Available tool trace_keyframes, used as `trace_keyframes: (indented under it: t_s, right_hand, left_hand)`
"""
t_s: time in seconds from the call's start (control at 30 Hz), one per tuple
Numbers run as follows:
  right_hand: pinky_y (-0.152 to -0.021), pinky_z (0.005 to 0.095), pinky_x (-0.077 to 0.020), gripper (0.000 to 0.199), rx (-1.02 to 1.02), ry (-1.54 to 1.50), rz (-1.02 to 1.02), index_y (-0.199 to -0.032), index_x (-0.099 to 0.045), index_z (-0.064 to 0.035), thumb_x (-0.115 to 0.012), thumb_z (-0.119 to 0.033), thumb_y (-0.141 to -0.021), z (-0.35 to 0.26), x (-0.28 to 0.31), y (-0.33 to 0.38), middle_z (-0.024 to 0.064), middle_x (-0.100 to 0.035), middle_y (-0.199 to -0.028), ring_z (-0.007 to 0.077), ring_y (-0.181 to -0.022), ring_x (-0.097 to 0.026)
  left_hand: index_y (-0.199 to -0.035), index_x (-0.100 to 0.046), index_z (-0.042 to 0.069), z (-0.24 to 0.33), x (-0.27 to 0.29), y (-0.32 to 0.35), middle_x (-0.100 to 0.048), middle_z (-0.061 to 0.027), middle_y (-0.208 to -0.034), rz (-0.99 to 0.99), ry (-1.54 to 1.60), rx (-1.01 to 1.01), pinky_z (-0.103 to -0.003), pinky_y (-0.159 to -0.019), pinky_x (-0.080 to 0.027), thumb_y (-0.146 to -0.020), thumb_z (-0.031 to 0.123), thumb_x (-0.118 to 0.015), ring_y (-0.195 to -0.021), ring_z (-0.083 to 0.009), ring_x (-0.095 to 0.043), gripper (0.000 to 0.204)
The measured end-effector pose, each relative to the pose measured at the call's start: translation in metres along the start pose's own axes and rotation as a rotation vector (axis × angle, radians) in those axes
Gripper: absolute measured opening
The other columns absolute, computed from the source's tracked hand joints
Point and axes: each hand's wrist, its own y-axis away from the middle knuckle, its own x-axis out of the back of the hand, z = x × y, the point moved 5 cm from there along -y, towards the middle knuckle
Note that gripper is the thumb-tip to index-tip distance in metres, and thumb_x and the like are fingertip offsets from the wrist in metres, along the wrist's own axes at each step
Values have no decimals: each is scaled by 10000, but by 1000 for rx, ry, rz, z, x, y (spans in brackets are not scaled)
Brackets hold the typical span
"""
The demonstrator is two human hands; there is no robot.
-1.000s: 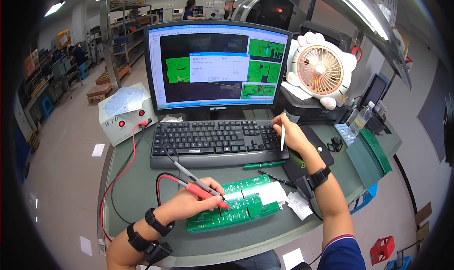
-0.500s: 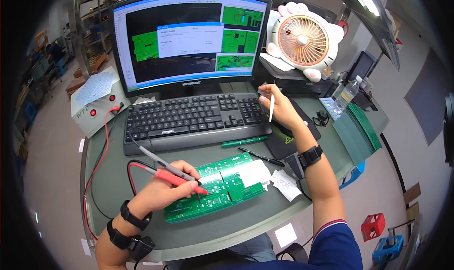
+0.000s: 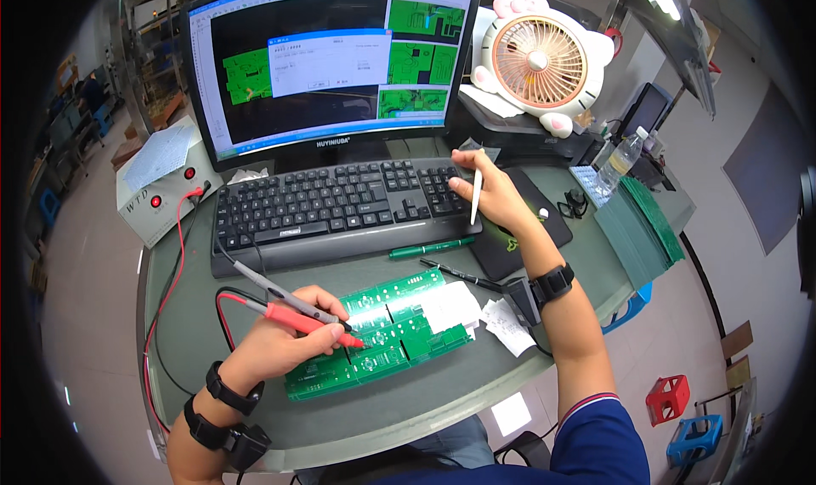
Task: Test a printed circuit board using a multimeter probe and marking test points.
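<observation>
My left hand [image 3: 287,342] is closed around two test probes, a red probe [image 3: 299,317] and a grey probe [image 3: 279,291]. Their tips point down at a green circuit board [image 3: 374,368] on the table; whether both touch it is too small to tell. Over the number pad of the black keyboard [image 3: 297,249], my right hand [image 3: 495,194] grips a slim white stick [image 3: 476,200] that hangs downward. Its forefinger and thumb are at the keys. A white paper piece [image 3: 450,308] covers the board's right part.
Behind the keyboard stands a monitor [image 3: 327,115] showing green board pictures. A white box [image 3: 161,187] with a red lead is at left. Right are a fan [image 3: 537,62], a bottle [image 3: 620,162] and green boards [image 3: 637,230]. A green pen [image 3: 432,248] and black pen [image 3: 461,274] lie near the board.
The whole view has shifted slightly left. The small window on the monitor shows different content. My right thumb has moved slightly down, and more of the white stick shows. My left hand keeps its hold.
</observation>
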Motion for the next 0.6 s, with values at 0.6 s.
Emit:
trace_keyframes:
  t_s: [0.6]
  right_hand:
    - [-996,460,-357,118,160,323,-106,-943,-580,-117,-516,-212,-968,0,-19,-8,16,-700,-825,249,-925,-634]
  left_hand:
    - [-1034,-598,27,0,1,-1,-651,-33,-897,-29,11,29,-226,-670,-486,-913,228,-638,-758,-62,-612,239]
